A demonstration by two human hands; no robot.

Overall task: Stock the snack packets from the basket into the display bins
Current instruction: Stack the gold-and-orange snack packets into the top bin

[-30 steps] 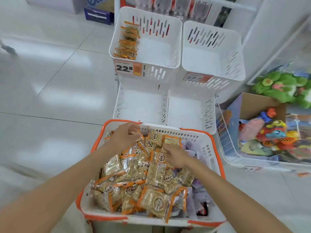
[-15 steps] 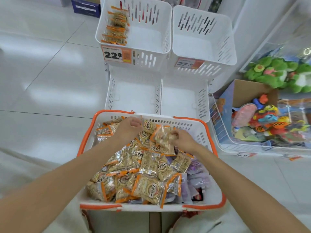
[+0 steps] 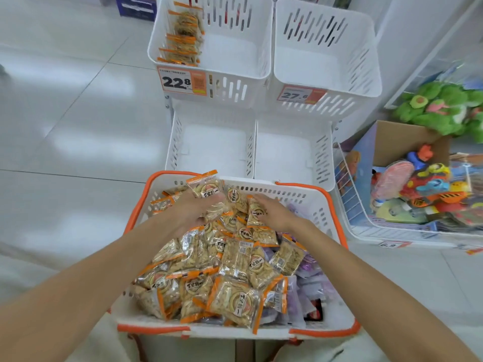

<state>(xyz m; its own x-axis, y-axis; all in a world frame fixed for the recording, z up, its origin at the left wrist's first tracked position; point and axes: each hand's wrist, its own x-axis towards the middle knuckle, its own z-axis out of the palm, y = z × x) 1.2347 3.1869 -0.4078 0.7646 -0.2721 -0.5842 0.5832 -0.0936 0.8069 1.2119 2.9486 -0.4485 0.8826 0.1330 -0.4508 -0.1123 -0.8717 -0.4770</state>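
A white basket with an orange rim [image 3: 337, 226] sits in front of me, heaped with clear orange-edged snack packets [image 3: 235, 262]; purple packets [image 3: 308, 267] lie along its right side. My left hand [image 3: 193, 207] grips a bunch of packets [image 3: 206, 189] lifted at the basket's far left. My right hand [image 3: 274, 212] reaches flat over the pile, fingers touching a packet [image 3: 257, 212]. Beyond stand white display bins: the upper left bin [image 3: 261, 48] holds a row of the same packets [image 3: 183, 40], while the upper right bin [image 3: 371, 64] and the two lower bins [image 3: 251, 147] hold nothing.
Price tags reading 22.8 [image 3: 180, 81] and 27.6 [image 3: 298, 94] hang on the upper bins. A wire bin [image 3: 347, 205] with toys and a cardboard box [image 3: 407, 137] stands to the right, green plush toys [image 3: 444, 108] behind it. White tiled floor [image 3: 65, 126] lies to the left.
My left hand has gathered packets and lifted them above the pile at the far left. My right hand let its packet go and now lies flat. The view tipped down, closer.
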